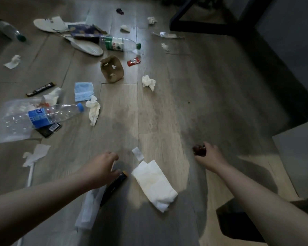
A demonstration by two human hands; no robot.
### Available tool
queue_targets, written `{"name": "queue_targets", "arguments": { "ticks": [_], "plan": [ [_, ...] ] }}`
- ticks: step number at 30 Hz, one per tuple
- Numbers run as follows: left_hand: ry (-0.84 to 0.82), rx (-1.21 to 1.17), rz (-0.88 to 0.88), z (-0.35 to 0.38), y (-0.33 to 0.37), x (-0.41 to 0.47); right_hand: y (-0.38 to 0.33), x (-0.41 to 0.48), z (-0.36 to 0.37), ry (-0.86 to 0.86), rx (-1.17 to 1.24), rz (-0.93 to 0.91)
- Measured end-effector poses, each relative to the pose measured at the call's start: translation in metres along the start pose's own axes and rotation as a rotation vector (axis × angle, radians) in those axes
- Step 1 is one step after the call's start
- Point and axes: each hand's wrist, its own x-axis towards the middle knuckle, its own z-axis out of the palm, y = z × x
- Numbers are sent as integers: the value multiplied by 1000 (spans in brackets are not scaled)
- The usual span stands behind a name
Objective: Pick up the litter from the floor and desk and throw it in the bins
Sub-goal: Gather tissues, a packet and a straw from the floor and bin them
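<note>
Litter lies all over the wooden floor. My left hand (100, 167) reaches down over a long black wrapper (114, 187); its thumb touches the wrapper's upper end and its fingers are loosely curved with a gap between them. Next to it lie a folded white napkin (155, 185) and a small paper scrap (137, 153). My right hand (209, 157) pinches a small dark red crumpled wrapper (198, 150) just above the floor. Farther off lie a blue-label bottle (43, 115), a green-label bottle (118, 43), crumpled tissues (148, 82) and a brown cardboard cup holder (112, 69).
A dark, bin-like object (238, 222) sits at the bottom right under my right arm, beside a pale grey box edge (299, 157). A black desk leg (203, 25) stands at the top right. At the left are white insoles (86, 45), a blue mask (83, 91) and a clear bag (11, 125).
</note>
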Motion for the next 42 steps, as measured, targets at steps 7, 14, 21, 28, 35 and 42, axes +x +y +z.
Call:
{"name": "queue_targets", "arguments": {
  "ticks": [7,14,21,28,35,42],
  "plan": [
    [28,-39,-88,-5,-14,15,-53,-39,40,-168,75,-310],
    [101,-123,-209,-18,-43,31,-113,-7,22,-4,38,-457],
    [144,-195,-264,-20,-85,48,-196,82,15,121,-67,-532],
    [219,-186,-267,-22,-119,55,-255,172,11,247,-196,-472],
    [266,-168,-249,-28,-125,71,-268,198,16,69,-233,-476],
    [427,-204,-233,-46,-122,102,-241,135,35,-21,-130,-623]
  ]
}}
